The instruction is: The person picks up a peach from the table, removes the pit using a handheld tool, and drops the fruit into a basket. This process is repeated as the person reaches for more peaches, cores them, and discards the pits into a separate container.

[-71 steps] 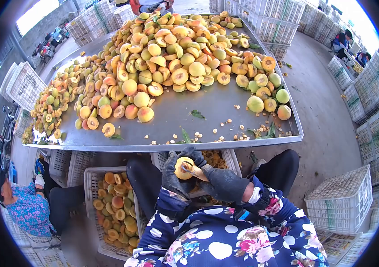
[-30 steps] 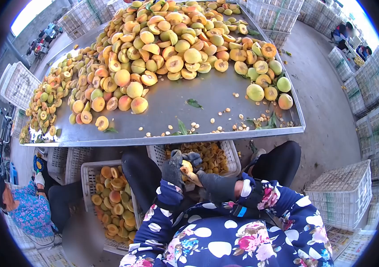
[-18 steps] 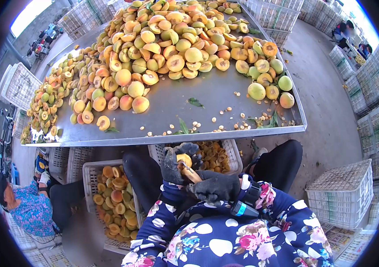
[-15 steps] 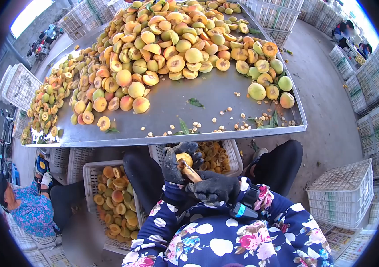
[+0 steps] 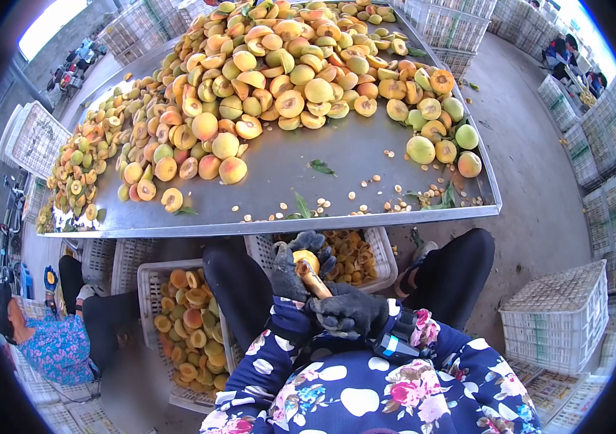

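Note:
My left hand (image 5: 286,276), in a dark glove, is closed around a yellow peach piece (image 5: 306,257) above my lap. My right hand (image 5: 351,311), also gloved, grips a pitting tool with a light wooden-looking handle (image 5: 315,283). The tool's tip is against the peach; its exact shape is hidden by the fruit and fingers. Below and behind my hands stands a white crate (image 5: 386,262) with pitted peach pieces in it. Left of my leg, another white crate (image 5: 146,289) holds peach halves.
A metal table (image 5: 279,163) in front bears a large heap of peach halves (image 5: 250,79), with loose pits and leaves near its raised edge. At the left sits a co-worker in a blue floral top (image 5: 55,343). A white crate (image 5: 550,318) stands at right, stacked crates beyond.
The view has shifted slightly. My hands stay together on the peach and tool, with small shifts of the fingers. The co-worker's arms at left have moved apart.

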Tool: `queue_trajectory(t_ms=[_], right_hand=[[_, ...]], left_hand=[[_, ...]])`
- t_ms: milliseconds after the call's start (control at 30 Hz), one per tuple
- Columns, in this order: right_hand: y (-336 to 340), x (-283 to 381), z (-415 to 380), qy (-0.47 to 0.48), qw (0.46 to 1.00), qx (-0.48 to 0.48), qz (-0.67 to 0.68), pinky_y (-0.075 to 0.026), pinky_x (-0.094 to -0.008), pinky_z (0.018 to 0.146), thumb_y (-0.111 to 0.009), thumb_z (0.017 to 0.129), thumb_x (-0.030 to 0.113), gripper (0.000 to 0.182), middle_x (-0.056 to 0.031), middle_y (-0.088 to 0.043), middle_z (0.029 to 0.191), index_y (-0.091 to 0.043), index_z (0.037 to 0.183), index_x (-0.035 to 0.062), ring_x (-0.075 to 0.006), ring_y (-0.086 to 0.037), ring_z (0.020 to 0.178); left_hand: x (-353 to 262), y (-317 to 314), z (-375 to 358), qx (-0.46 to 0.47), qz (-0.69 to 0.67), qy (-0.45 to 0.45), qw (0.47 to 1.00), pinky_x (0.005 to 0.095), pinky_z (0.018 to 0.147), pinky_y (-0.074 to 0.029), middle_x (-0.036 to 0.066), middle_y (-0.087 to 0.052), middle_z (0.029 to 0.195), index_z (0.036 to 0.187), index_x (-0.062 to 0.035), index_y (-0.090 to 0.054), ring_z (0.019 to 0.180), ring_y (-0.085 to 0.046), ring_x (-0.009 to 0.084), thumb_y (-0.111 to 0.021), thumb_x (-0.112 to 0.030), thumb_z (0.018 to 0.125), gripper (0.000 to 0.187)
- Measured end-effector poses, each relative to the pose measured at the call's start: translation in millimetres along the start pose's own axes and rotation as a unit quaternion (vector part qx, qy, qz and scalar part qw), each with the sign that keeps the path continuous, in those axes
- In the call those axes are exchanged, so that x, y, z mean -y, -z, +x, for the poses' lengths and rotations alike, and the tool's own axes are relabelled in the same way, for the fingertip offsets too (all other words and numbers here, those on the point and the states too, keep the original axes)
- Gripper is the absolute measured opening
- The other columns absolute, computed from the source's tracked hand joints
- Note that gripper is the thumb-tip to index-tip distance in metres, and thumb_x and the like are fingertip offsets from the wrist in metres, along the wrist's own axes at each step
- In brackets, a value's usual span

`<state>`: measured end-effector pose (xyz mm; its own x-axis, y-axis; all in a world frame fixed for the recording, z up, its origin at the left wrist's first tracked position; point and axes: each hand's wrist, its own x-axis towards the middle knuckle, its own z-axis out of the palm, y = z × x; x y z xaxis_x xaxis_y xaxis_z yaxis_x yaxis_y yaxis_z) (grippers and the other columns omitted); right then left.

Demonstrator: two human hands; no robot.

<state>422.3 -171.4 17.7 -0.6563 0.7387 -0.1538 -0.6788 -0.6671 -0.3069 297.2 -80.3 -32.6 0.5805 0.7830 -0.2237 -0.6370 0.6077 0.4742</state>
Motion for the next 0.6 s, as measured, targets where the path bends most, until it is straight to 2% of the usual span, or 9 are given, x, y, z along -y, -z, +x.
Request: queue_trajectory(t_ms=[67,167,300,400,433,533,567,600], right_hand=[[-14.6,-1.6,-0.2,0.011,0.999,-0.039,0.025,-0.032,-0.0186,0.029,-0.049,0.087,0.016,0.017,-0.0014,-0.046,0.057,-0.044,0.095,0.0022,-0.0062,-0.039,0.035],[-24.8,-3.2,-1.2,0.024,0.996,-0.072,0.046,-0.031,-0.0189,0.029,-0.048,0.085,0.014,0.015,-0.0002,-0.043,0.054,-0.044,0.093,0.0028,-0.0065,-0.036,0.034],[-28.4,0.7,-1.4,0.095,0.994,-0.06,0.004,-0.031,-0.0186,0.031,-0.048,0.084,0.013,0.014,-0.0004,-0.043,0.055,-0.044,0.094,0.0038,-0.0062,-0.036,0.035],[-22.9,10.6,-7.1,0.093,0.98,-0.134,-0.114,-0.029,-0.0197,0.029,-0.052,0.083,0.015,0.014,-0.0015,-0.044,0.054,-0.044,0.089,0.0058,-0.0063,-0.034,0.032],[-13.0,10.3,-9.6,0.103,0.975,-0.117,-0.161,-0.032,-0.0195,0.034,-0.052,0.083,0.017,0.017,-0.002,-0.046,0.056,-0.044,0.093,0.0066,-0.0069,-0.039,0.038],[-1.7,18.9,-14.2,0.074,0.922,-0.277,-0.261,-0.036,-0.0194,0.038,-0.05,0.084,0.015,0.019,-0.0002,-0.046,0.059,-0.045,0.097,0.0033,-0.006,-0.043,0.043],[9.7,24.5,-13.3,0.052,0.869,-0.307,-0.384,-0.045,-0.029,0.047,-0.052,0.083,0.02,0.025,-0.0051,-0.052,0.061,-0.047,0.098,0.0018,-0.0164,-0.054,0.051],[25.1,27.9,-13.0,0.026,0.785,-0.328,-0.525,-0.046,-0.0327,0.05,-0.052,0.081,0.021,0.027,-0.0075,-0.054,0.063,-0.048,0.099,0.0014,-0.0206,-0.056,0.055]], left_hand=[[17.9,36.8,15.3,-0.02,0.06,-0.014,0.998,0.0477,0.084,-0.044,0.018,-0.051,0.117,0.121,0.0008,-0.043,0.096,-0.054,0.0336,-0.032,-0.047,0.089,0.059],[16.9,45.6,25.0,0.026,-0.06,0.028,0.997,0.0444,0.086,-0.044,0.018,-0.051,0.115,0.121,0.0005,-0.043,0.094,-0.054,0.0332,-0.031,-0.043,0.09,0.055],[9.5,22.0,10.1,-0.065,-0.08,-0.017,0.995,0.0394,0.081,-0.047,0.014,-0.055,0.103,0.112,-0.0028,-0.048,0.088,-0.055,0.0278,-0.039,-0.03,0.089,0.037],[-13.3,-27.5,-13.1,-0.131,-0.093,-0.056,0.985,0.0356,0.077,-0.049,0.011,-0.059,0.093,0.106,-0.0053,-0.052,0.084,-0.057,0.0237,-0.045,-0.021,0.088,0.024],[-39.1,-45.3,-27.2,-0.139,-0.021,-0.051,0.989,0.039,0.074,-0.05,0.011,-0.059,0.09,0.1,-0.0062,-0.052,0.085,-0.057,0.0254,-0.045,-0.023,0.087,0.022],[-106.6,-19.3,-51.5,-0.088,-0.043,-0.217,0.971,0.0391,0.065,-0.049,0.014,-0.058,0.095,0.098,0.0001,-0.055,0.08,-0.057,0.0271,-0.045,-0.038,0.085,0.041],[-131.4,-15.4,-72.3,-0.226,0.11,-0.24,0.938,0.038,0.068,-0.05,0.015,-0.056,0.104,0.103,0.0019,-0.054,0.088,-0.056,0.0296,-0.047,-0.034,0.085,0.041],[-144.4,4.6,-87.3,-0.263,0.208,-0.303,0.892,0.0387,0.075,-0.049,0.015,-0.056,0.105,0.109,0.0027,-0.053,0.093,-0.056,0.0303,-0.046,-0.032,0.085,0.043]])
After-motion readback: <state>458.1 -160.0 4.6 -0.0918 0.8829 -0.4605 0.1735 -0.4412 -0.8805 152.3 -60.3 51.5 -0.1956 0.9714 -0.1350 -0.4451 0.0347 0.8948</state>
